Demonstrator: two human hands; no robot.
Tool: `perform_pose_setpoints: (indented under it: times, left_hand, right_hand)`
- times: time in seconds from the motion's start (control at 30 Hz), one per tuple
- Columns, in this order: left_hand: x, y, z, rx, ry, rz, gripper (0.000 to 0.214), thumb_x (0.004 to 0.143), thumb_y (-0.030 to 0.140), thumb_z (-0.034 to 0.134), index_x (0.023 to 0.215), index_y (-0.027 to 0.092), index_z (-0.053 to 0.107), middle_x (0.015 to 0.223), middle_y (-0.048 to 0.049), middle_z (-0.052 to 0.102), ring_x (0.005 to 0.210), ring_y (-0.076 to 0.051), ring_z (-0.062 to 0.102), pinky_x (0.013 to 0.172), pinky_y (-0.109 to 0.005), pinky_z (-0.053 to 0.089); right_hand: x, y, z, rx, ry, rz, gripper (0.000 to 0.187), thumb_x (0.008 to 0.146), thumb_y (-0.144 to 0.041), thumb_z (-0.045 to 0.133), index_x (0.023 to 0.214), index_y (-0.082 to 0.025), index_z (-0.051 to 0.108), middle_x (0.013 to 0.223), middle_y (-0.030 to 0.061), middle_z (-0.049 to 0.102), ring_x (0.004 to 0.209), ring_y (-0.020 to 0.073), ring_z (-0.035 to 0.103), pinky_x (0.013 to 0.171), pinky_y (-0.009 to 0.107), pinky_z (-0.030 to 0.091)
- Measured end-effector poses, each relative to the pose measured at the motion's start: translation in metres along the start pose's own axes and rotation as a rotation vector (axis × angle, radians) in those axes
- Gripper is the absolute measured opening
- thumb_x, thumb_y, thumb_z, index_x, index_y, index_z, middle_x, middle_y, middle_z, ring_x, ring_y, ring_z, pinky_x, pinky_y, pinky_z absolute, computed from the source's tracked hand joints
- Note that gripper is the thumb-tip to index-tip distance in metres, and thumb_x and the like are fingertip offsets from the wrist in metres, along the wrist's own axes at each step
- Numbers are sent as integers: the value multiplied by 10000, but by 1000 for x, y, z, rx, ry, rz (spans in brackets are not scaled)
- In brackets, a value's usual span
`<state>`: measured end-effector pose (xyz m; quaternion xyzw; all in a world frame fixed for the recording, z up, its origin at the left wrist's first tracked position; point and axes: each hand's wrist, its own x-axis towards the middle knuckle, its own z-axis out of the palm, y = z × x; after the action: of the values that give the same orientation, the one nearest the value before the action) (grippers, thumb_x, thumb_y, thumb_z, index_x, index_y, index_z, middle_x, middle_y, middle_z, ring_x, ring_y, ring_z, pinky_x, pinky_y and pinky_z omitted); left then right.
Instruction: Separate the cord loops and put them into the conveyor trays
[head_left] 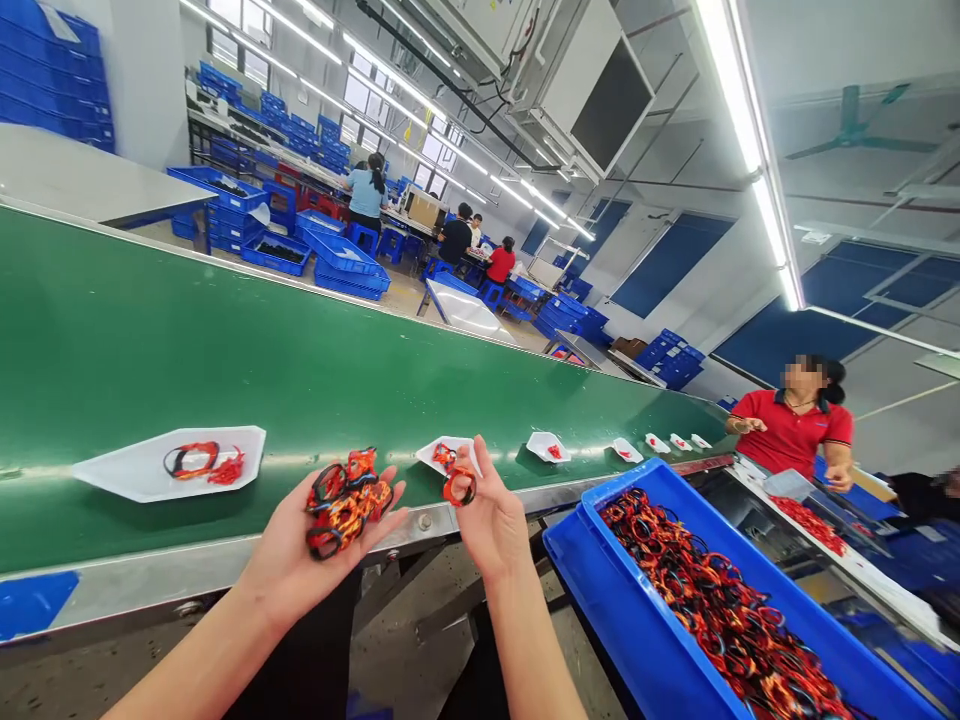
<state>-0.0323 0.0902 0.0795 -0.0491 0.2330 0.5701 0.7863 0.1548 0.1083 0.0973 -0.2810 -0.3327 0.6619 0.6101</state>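
Between the thumb and fingertips of the right hand (493, 515), pinched close, is one patterned band (459, 488), a soft-looking loop held upright. The left hand (289, 560) lies palm up, its fingers loosely spread and curled under a heap of bands (349, 500), which tumble over one another like little coils. They look smooth and slightly glossy, printed in flame-like streaks of orange and red against black, with some loops showing a darker side.

Just beyond the right fingers sits a pale tray (427, 456) with a pointed end, a similar band inside it. Well to the left of the left fingers rests a larger-looking white tray (146, 468), thin-walled and angular, tapering to a spout; a loop lies in it beside a clump of small red pieces (227, 468). Both stand on the smooth green conveyor belt (247, 350), edged nearest the wrists by a dull metal rail (142, 582). To the right of the right fingers, a blue plastic bin (646, 580) holds a dense tangle of the same flame-patterned loops. Farther off that way is a co-worker in a red shirt (799, 430).
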Motion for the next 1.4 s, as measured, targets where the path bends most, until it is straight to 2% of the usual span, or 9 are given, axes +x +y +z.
perform_pose_setpoints:
  times: [0.17,0.4,0.5,0.57,0.67,0.77,1.03,1.23,1.4]
  left_hand:
    - [-19,-22,-10,46,81,-88,374,815,271,480,1167,169,557,1176,-187,613,1072,-381,570,818,-601,491]
    - [-22,-42,-3,80,65,-167,373,826,263,466,1162,125,552,1106,-197,650,1067,-398,563,844,-611,473]
    - [-21,-45,-5,92,71,-160,379,818,252,480,1168,120,547,1107,-204,649,1071,-399,559,849,-609,470]
    - [-20,-46,-8,89,77,-157,380,809,247,490,1162,121,551,1114,-206,645,1073,-400,558,850,-612,468]
    - [-19,-47,-11,90,78,-158,383,803,244,496,1168,140,549,1129,-195,640,1075,-395,559,850,-620,463]
    - [-17,-47,-12,100,84,-155,395,811,258,488,1187,150,539,1141,-192,636,1074,-391,562,846,-618,466]
    - [-17,-46,-13,123,95,-148,413,797,229,507,1197,130,522,1144,-218,626,1072,-403,559,845,-612,468]
    - [-14,-47,-16,125,75,-152,389,787,222,526,1165,130,537,1115,-206,645,1075,-401,558,860,-614,459]
    - [-15,-48,-18,133,74,-146,380,796,226,510,1160,120,540,1109,-209,648,1072,-402,559,858,-618,459]
  right_hand:
    - [-21,8,-24,145,121,-21,410,651,-110,508,1019,-259,611,1008,21,607,899,129,569,848,297,487]
    - [-32,9,-26,174,221,-47,402,656,-175,469,1035,-242,589,987,35,628,921,162,598,967,375,432]
    - [-33,9,-28,133,274,-108,407,665,-200,449,1054,-234,565,1009,48,636,954,188,608,1022,437,379]
    - [-33,10,-29,85,292,-176,426,690,-226,431,1102,-225,539,1083,66,623,1052,197,580,1046,452,348]
    - [-35,11,-29,-18,253,-304,473,752,-268,400,1218,-213,459,1227,88,564,1193,197,494,1071,459,304]
    - [-36,11,-26,-178,182,-400,496,795,-293,393,1285,-220,386,1312,94,507,1246,199,442,1080,469,269]
    - [-38,18,-22,-450,110,-479,530,821,-342,444,1329,-243,332,1374,86,447,1288,204,383,1085,458,224]
    - [-36,20,-24,-421,92,-448,535,828,-347,454,1337,-243,330,1383,92,440,1294,197,379,1094,441,208]
    - [-32,14,-28,-204,112,-293,574,820,-314,394,1380,-258,280,1425,66,396,1319,170,345,1100,440,195]
